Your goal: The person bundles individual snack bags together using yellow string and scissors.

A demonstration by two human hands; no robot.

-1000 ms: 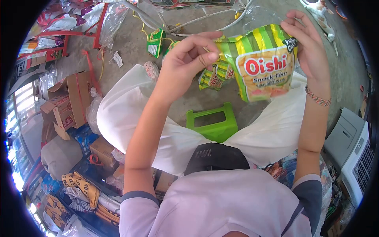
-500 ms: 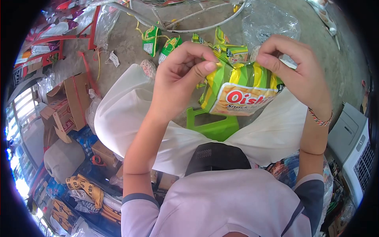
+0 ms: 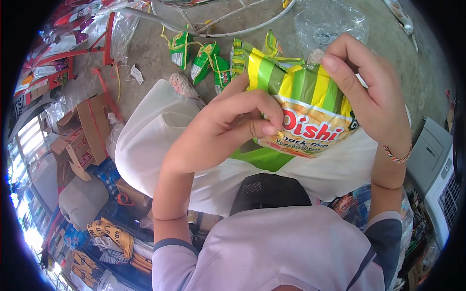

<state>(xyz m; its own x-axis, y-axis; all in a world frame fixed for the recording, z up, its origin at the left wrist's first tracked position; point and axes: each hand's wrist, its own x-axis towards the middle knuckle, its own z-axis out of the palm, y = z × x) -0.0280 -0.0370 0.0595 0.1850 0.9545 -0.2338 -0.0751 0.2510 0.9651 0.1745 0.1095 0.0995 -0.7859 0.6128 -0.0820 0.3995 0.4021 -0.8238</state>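
Observation:
A green-and-yellow striped snack bag is held up in front of me, its printed front towards me. My right hand pinches its upper right corner between thumb and fingers. At the bag's left side is my left hand, thumb and index finger closed together against the front while another finger reaches behind. Whether something thin lies in that pinch, I cannot make out. Behind the bag, similar striped packs show in part. Green packs tied along a yellow string lie to their left.
My white-trousered legs are spread around a green plastic stool. Clear plastic wrap lies on the concrete floor. Cardboard boxes and a red rack stand at left, a grey-white appliance at right.
My left hand has moved from the bag's upper left corner down to its left side. The bag has tipped, showing more of its top, and the right hand has risen slightly.

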